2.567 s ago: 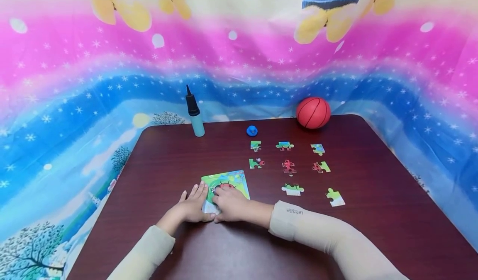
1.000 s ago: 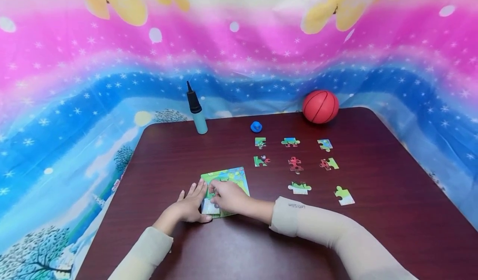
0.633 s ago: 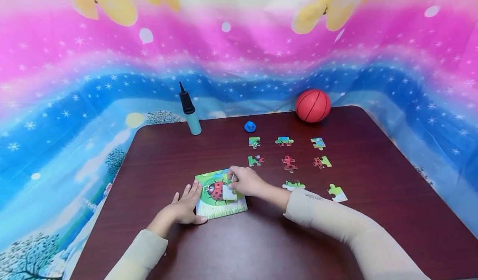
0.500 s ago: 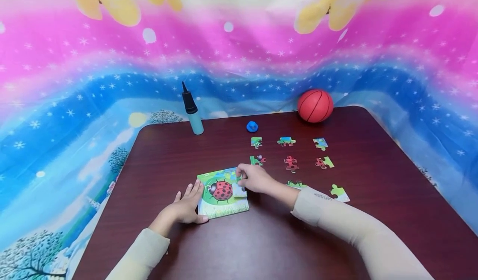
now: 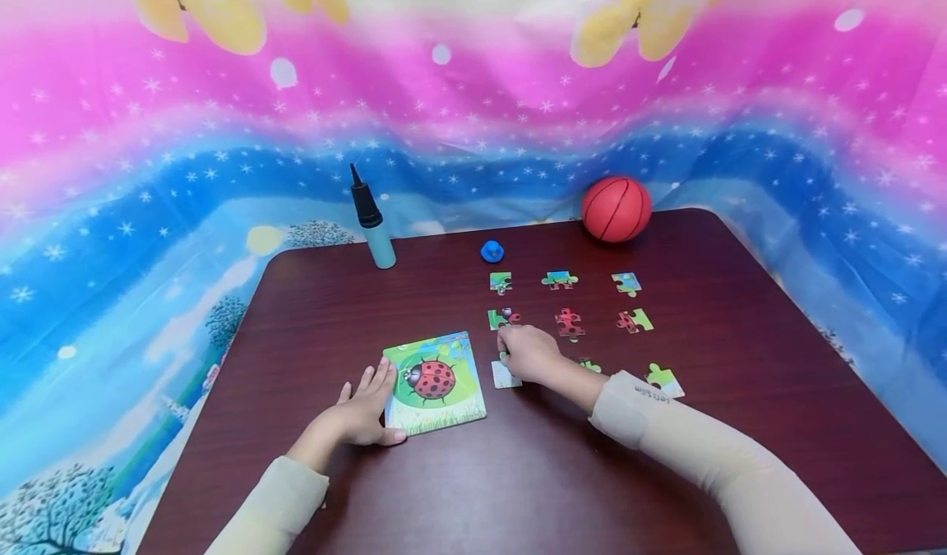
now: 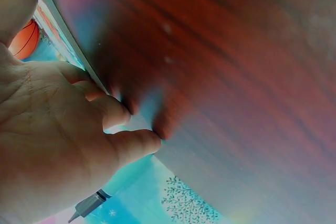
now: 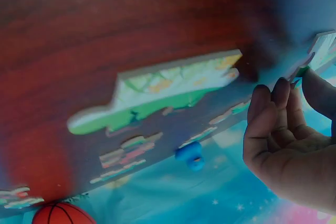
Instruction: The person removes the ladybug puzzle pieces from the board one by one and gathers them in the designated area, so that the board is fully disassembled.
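My left hand lies with spread, straight fingers along the left edge of a square ladybug picture board; in the left wrist view, the hand touches the board's edge. To the right of the board, my right hand pinches a white and green jigsaw piece low at the table. The right wrist view has thumb and fingers at that piece. Above it lies a green piece with a ladybug head, and a grassy piece is partly hidden behind the right hand in the head view.
Several jigsaw pieces lie in rows, among them a red ladybug piece and a green corner piece. Along the back of the dark table stand a teal and black hand pump, a small blue object and a red basketball.
My right hand has lifted the jigsaw piece off the ladybug board and carried it right, down to the table beside the other pieces. The left hand stays at the board's edge.
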The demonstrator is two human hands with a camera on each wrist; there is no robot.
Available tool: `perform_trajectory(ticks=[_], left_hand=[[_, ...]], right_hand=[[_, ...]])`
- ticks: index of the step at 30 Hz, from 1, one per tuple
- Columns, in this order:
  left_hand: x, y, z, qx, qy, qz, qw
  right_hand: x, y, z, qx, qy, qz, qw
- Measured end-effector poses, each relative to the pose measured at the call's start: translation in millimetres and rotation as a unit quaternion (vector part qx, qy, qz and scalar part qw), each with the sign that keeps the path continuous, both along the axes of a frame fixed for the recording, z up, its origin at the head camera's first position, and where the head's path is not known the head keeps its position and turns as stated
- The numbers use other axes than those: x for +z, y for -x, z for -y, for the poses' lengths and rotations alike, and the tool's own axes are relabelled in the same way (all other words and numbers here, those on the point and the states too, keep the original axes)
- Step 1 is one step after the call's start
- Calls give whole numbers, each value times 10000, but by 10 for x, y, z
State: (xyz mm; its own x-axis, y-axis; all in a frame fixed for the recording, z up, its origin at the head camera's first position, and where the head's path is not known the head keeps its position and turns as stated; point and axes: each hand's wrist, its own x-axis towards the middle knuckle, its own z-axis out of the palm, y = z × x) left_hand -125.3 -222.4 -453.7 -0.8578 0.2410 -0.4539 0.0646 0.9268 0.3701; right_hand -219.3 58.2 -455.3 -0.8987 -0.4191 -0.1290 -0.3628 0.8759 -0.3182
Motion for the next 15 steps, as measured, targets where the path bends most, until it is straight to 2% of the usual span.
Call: perform_trajectory(ticks=[10,15], left_hand=[[-20,-18,13,28,-11,14,10000],[-24,-21,12,56,-3,14,10000]], right_hand=[[-73,-16,22,207,-566,-468,9971],[-107,-15,10,154,-512,-482,9974]])
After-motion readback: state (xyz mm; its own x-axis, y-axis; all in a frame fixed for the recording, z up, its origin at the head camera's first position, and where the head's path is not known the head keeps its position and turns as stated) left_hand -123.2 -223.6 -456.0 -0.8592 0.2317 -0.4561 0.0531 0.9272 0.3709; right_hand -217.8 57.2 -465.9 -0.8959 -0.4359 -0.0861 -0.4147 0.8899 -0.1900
